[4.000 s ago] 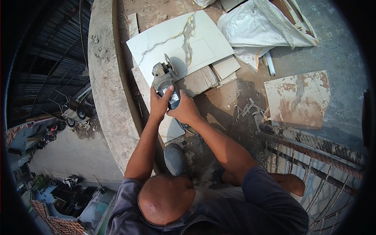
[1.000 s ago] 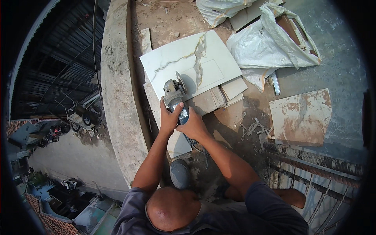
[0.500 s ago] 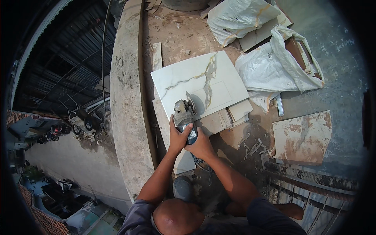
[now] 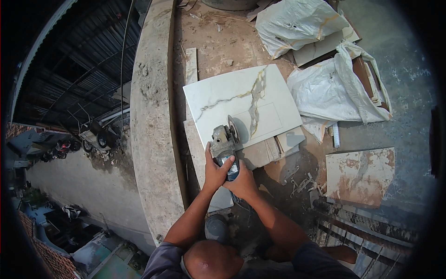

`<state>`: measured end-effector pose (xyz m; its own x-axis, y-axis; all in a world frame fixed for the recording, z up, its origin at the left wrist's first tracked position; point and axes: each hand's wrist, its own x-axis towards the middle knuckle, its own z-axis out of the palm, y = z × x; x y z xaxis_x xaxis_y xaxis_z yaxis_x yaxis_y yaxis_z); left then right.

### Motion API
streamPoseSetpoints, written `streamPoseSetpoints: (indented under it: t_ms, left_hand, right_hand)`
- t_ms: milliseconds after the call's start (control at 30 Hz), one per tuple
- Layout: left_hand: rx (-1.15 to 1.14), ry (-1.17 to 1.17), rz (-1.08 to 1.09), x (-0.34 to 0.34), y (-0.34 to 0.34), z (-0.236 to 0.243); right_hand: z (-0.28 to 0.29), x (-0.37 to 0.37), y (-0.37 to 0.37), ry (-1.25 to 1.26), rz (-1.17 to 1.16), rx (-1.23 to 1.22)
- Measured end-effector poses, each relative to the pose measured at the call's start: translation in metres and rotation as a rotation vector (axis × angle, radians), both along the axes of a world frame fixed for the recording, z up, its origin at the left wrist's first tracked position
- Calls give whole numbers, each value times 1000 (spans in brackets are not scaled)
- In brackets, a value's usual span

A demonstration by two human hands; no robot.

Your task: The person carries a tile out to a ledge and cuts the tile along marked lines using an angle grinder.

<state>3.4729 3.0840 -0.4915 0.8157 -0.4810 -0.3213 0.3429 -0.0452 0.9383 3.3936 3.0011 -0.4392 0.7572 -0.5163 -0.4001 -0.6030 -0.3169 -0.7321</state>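
Observation:
My left hand [image 4: 215, 175] and my right hand [image 4: 242, 182] are wrapped around the dark body of an angle grinder [image 4: 223, 141], one on each side. Its round disc [image 4: 233, 129] stands on edge over the near part of a white marble-patterned tile [image 4: 223, 91] with grey and gold veins. Whether the disc touches the tile, I cannot tell. Thin lines mark out a rectangle on the tile, just right of the disc. Below the tile's near edge lie several tile pieces [image 4: 262, 154]. The grinder's cord shows partly beneath my right wrist.
Two white woven sacks [image 4: 320, 86] [image 4: 297, 28] sit at the far right, the nearer one holding tile offcuts. A stained tile [image 4: 360, 176] lies at right, above rusty bars [image 4: 367, 218]. Along the left runs a concrete ledge [image 4: 151, 116], with a lower street [image 4: 83, 186] beyond.
The whole view has shifted, so the tile, sacks and grinder appear slightly lower and further right. Both hands keep their hold on the grinder, which stays at nearly the same place over the tile.

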Motion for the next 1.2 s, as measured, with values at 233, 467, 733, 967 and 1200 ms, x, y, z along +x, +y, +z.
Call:
streamPoseSetpoints:
  t_ms: [233, 467, 733, 967, 1200]
  left_hand:
    - [-57, 21, 20, -1, -1, -1]
    - [-71, 74, 17, 0, -1, 4]
    - [-59, 46, 29, 0, -2, 0]
    - [-73, 65, 34, 0, -4, 2]
    - [-72, 82, 37, 1, -4, 7]
  right_hand:
    - [-4, 0, 0, 1, 8, -3]
    - [-5, 0, -1, -3, -1, 20]
    - [-2, 2, -2, 15, -9, 57]
    - [1, 4, -4, 46, -4, 68]
    - [-6, 3, -4, 32, -5, 91]
